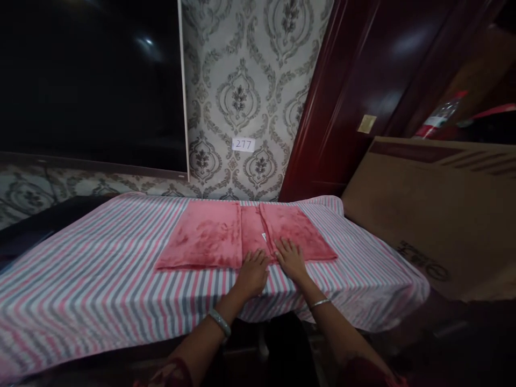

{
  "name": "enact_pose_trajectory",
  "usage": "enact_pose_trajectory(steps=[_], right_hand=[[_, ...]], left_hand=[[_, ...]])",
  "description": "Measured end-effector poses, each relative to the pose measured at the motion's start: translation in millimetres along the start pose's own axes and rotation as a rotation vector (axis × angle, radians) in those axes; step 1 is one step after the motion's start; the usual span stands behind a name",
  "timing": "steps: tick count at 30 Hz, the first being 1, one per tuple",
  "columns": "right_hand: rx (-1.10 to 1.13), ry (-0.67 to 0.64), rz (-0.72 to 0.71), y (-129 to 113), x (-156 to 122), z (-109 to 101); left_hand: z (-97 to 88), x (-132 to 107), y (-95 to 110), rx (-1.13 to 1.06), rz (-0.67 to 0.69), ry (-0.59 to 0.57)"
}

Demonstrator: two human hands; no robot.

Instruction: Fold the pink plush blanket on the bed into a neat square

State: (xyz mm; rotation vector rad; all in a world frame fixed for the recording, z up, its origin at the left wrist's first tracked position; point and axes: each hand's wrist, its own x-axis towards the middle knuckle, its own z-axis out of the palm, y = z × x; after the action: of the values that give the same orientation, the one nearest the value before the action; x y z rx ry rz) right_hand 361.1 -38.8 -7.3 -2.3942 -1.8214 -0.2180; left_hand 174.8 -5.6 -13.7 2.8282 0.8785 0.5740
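Note:
A pink plush cloth (209,236) lies flat on a table covered with a pink, grey and white striped sheet (100,279). Both side parts of the cloth are folded in toward the middle. My left hand (253,270) rests on the cloth's near edge at the centre, fingers curled down onto it. My right hand (291,259) lies flat beside it, fingers spread on the right folded flap. A small white tag (264,236) shows just beyond my fingertips. Each wrist wears a bangle.
A large dark screen (88,80) hangs on the patterned wall behind the table, with a white label reading 277 (243,144). A dark red wooden door (363,91) and a big cardboard box (435,215) stand to the right.

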Motion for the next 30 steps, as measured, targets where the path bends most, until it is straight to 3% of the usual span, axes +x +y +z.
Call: enact_pose_trajectory(steps=[8,16,22,26,30], right_hand=[[0.048,-0.008,0.046,-2,5,-3],[0.11,0.102,0.157,-39,22,-24],[0.141,0.079,0.079,-41,28,-12],[0.229,0.18,0.095,-37,23,0],[0.303,0.265,0.025,-34,20,7]], left_hand=[[-0.1,-1,1,0.013,0.027,0.056],[-1.7,2,1,0.008,0.014,0.095],[0.2,0,-2,0.023,0.028,0.095],[3.8,-1,-6,0.014,0.052,0.137],[9.1,-1,-11,0.032,0.109,0.251]])
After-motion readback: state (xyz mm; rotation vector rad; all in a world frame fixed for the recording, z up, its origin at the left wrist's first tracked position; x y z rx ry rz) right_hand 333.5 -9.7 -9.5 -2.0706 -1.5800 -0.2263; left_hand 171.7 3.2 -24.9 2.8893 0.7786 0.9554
